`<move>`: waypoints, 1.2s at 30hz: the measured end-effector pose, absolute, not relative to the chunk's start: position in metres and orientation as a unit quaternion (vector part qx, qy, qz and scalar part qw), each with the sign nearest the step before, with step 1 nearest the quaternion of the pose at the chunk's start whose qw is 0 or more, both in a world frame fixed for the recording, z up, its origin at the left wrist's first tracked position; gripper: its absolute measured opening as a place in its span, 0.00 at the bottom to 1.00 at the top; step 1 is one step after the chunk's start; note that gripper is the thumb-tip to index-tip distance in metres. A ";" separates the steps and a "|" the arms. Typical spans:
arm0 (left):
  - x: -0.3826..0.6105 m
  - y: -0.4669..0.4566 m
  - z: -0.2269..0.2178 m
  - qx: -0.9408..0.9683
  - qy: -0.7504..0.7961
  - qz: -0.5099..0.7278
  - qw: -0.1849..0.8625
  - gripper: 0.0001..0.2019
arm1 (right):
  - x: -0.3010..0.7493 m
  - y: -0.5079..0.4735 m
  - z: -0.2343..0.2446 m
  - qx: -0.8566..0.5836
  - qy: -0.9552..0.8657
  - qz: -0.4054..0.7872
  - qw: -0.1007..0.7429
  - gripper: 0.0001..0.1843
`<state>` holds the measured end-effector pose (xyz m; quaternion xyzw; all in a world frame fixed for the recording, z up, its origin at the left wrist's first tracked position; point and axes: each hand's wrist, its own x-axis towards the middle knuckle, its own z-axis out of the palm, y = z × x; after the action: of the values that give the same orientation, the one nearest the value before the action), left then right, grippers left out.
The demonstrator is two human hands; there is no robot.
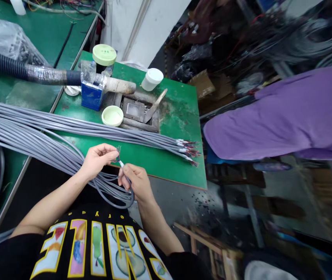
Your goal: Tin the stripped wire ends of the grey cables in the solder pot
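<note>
Where the two hands meet, cable end: there it is, a white-sleeved grey cable end (pixel 121 163) with thin wires (pixel 118 152) fanning from its tip, held just off the green bench (pixel 168 171).
Long axis: it slants up toward the upper left of the frame, tip high, while the cable loops down below the hands.
Left hand (pixel 97 160): fingers curled together, tips right against the wires; can't tell whether they're pinching them.
Right hand (pixel 135 182): thumb and forefinger pressed together, pinching the cable just under the white sleeve.
Handling: a pinch this close to the tip looks like the right call, keeping those thin wires steady.
Around them: a long bundle of grey cables (pixel 67 130) runs across the bench, a putty knife (pixel 154 107) rests on a metal tray (pixel 131 105), and a person in a purple top (pixel 279 120) stands at the right.
</note>
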<state>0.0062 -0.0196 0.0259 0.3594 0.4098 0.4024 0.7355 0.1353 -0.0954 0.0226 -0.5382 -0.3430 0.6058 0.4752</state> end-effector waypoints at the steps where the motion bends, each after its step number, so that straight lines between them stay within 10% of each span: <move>1: 0.006 -0.020 0.026 0.357 0.411 0.402 0.736 0.13 | 0.135 -0.095 0.023 -0.538 -0.344 0.606 0.474 0.23; 24: 0.001 -0.026 0.027 0.454 0.448 0.410 0.651 0.13 | 0.136 -0.094 0.022 -0.558 -0.378 0.573 0.465 0.22; 31: -0.004 -0.033 0.021 0.659 0.348 0.492 0.451 0.06 | 0.135 -0.093 0.022 -0.566 -0.379 0.565 0.466 0.22; 36: -0.007 -0.028 0.013 0.574 0.329 0.489 0.569 0.07 | 0.136 -0.093 0.026 -0.578 -0.388 0.550 0.462 0.20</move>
<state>-0.0073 -0.0283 0.0135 0.5736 0.3293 0.4890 0.5687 0.1357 -0.0934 0.0263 -0.5776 -0.3879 0.5504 0.4616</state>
